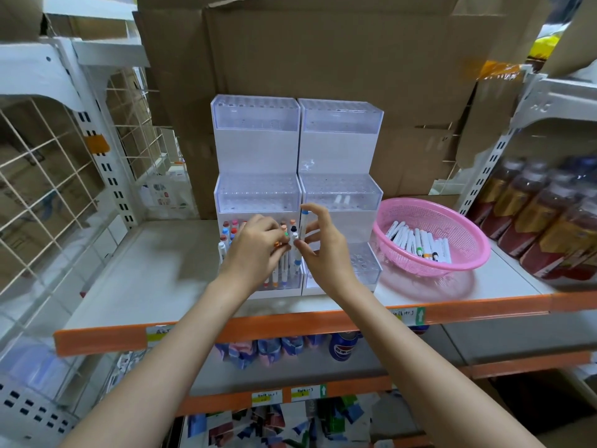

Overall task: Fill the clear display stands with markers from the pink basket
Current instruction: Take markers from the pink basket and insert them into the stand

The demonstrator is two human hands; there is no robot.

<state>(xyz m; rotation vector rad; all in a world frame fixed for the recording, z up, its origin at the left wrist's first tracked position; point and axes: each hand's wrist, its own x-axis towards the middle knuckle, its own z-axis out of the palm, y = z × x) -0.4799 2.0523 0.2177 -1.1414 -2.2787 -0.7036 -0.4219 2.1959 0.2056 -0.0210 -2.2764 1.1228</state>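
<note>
Shelf (161,270): left hand (256,242) grips markers (277,244); right hand (326,250) pinches marker (304,221) upright.

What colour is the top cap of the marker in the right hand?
Light blue cap; head view.

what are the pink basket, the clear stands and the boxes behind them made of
Pink basket: looks like moulded plastic, slightly glossy, with a fine perforated mesh wall you can see through.
Display stands: probably clear acrylic or a similar hard plastic, with transparent tiers, crisp edges and white panels below.
Boxes: brown cardboard, matte, with creased and bent flaps.
</note>
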